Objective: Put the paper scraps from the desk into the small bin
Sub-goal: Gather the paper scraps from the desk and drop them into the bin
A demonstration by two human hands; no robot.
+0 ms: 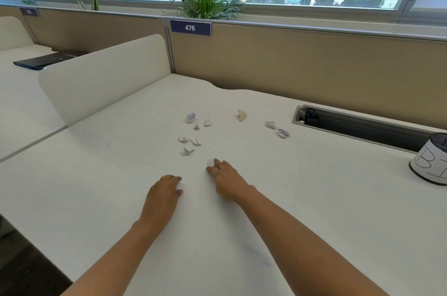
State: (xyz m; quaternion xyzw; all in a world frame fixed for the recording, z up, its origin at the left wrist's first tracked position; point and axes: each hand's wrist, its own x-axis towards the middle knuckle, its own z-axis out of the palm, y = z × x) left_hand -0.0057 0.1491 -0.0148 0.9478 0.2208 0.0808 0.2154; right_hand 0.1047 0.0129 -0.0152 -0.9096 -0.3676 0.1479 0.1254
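Several small crumpled paper scraps lie on the white desk point(314, 211) ahead of my hands: a cluster point(191, 142) in the middle, a beige scrap point(242, 115) further back, and two scraps point(278, 128) to the right. My right hand point(226, 178) rests on the desk with its fingertips pinching a white scrap point(210, 162). My left hand point(164, 193), wearing a gold ring, lies palm down on the desk with fingers curled, nothing visible in it. The small bin point(429, 165), a white-labelled can with a dark mesh rim, stands at the far right edge.
A cable tray slot point(358, 124) is cut into the desk behind the bin. A cream divider panel point(104, 78) borders the desk on the left, a tan partition point(302, 58) runs along the back. A dark folder point(46, 59) lies on the neighbouring desk.
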